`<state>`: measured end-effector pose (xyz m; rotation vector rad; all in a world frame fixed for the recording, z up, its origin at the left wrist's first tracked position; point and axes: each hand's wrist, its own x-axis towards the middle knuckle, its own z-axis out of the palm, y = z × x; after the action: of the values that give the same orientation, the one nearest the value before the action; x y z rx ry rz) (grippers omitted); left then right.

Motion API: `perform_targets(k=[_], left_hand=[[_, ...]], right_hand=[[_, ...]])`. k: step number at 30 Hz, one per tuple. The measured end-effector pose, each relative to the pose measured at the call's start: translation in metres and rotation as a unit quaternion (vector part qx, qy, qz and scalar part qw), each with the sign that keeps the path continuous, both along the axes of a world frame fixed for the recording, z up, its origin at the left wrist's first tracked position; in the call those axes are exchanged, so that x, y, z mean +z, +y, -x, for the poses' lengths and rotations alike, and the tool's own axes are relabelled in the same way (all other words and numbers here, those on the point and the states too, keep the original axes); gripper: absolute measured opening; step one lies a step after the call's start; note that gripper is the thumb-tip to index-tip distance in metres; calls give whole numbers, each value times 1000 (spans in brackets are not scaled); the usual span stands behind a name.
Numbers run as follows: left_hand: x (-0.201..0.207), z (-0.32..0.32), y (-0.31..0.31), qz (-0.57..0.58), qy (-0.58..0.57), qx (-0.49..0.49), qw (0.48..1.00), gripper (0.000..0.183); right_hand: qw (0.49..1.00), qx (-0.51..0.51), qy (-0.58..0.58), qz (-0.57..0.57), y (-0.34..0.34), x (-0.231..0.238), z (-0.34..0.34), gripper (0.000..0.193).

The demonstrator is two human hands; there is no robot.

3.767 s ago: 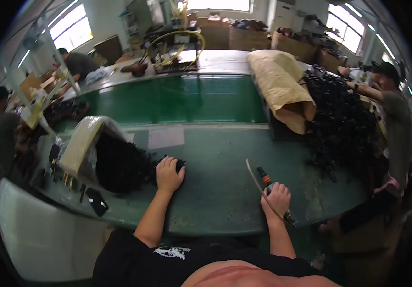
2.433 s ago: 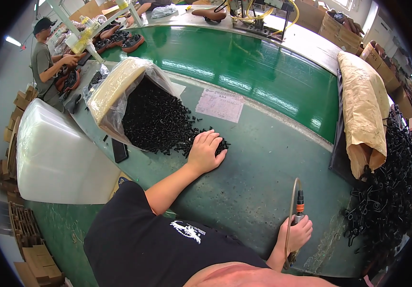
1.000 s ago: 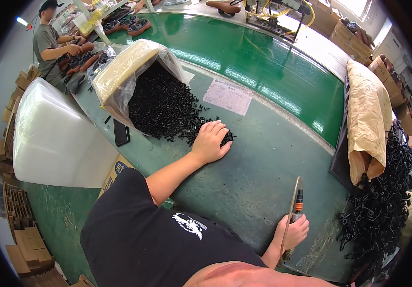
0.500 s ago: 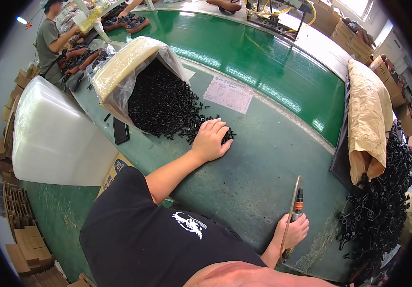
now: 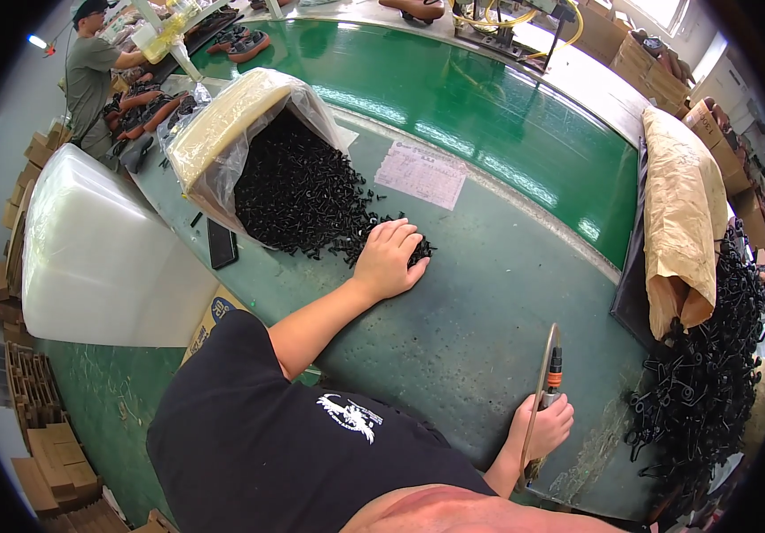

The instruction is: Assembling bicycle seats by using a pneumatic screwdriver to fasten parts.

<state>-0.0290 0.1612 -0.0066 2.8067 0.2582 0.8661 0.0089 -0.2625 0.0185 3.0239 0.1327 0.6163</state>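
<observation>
My left hand (image 5: 388,260) lies palm down on the near edge of a heap of small black screw-like pieces (image 5: 298,182). Its fingers are stretched out over the pieces; what is under the palm is hidden. The heap spills from a tipped yellowish container (image 5: 223,124) lined with clear plastic. At the lower right, my right hand (image 5: 547,428) is closed round a slim power screwdriver (image 5: 555,377) with an orange band, its black end pointing away from me. A thin hose (image 5: 542,382) loops up beside the tool.
Tangled black looped parts (image 5: 693,391) lie at the right, below an open brown paper sack (image 5: 680,222). A dark phone (image 5: 221,245) and a printed sheet (image 5: 421,173) are on the bench. Beyond runs a green conveyor belt (image 5: 454,98). A person (image 5: 89,80) stands far left near shoes (image 5: 147,111).
My two hands stay almost where they were. The person at the far left has shifted, with more of the head and an arm in view. The picture has moved slightly.
</observation>
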Motion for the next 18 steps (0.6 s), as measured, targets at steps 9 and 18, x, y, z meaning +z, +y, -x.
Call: perform_targets(k=[9,18], left_hand=[[-1,0,0,-1,1,0,1000,45],[-1,0,0,-5,-1,2,1000,45]], right_hand=[[1000,3,-5,0,0,0,0,46],[1000,5,-7,0,-1,-1,0,45]])
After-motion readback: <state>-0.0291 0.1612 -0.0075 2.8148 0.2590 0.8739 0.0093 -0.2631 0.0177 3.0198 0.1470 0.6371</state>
